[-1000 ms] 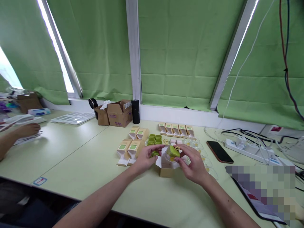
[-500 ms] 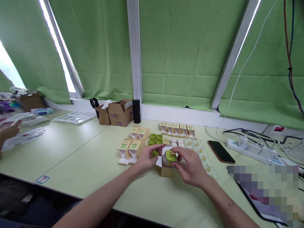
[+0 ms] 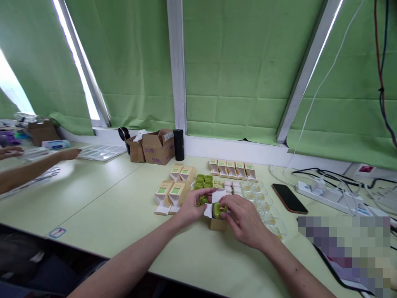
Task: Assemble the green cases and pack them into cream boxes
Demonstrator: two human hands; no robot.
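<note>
Risk of a skid across the bench (image 3: 130, 236) from an uneven press by the right hand (image 3: 243, 219), with the left hand (image 3: 192, 207) curled alongside, cannot tell whether gripping; risk of creasing the small carton (image 3: 218, 224) through crooked entry; see the green-lidded container (image 3: 216, 209) between both hands, in the carton's mouth, pinched by the right.

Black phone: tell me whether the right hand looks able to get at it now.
Probably yes: nothing covers the black phone, and only low clear pieces lie between it and the right hand, which could pass over them. That hand must first leave the green-lidded item in the small box's mouth.
</note>
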